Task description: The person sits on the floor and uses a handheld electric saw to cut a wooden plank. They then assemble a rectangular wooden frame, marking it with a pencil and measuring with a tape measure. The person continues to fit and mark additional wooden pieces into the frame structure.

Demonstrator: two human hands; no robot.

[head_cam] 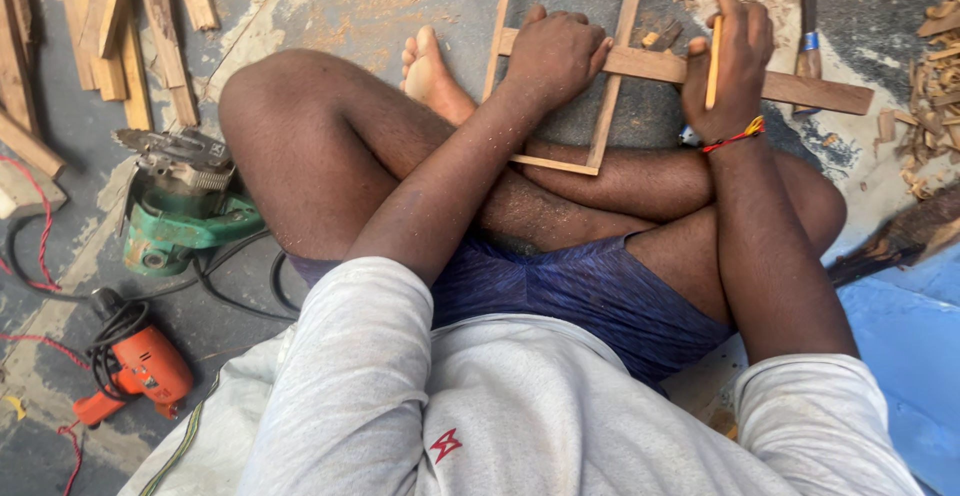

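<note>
1. Left hand (553,54) closed, knuckles up, pressing down on a flat wooden strip (690,68) where it crosses a thin wooden frame (560,76).
2. Right hand (728,61) curled around a yellow pencil (713,62), held upright against the same strip; red thread band at the wrist.
3. Strip lying across the frame on the grey floor, just beyond crossed bare legs, one foot (428,74) beside the frame's left rail.
4. Frame's near end hidden behind the left forearm and shin.
5. Green power planer (180,206) and orange drill (140,364) left of the knee, cords tangled.
6. Stacked wood offcuts (120,26) far left; shavings (935,76) and a chisel (808,31) to the right.
</note>
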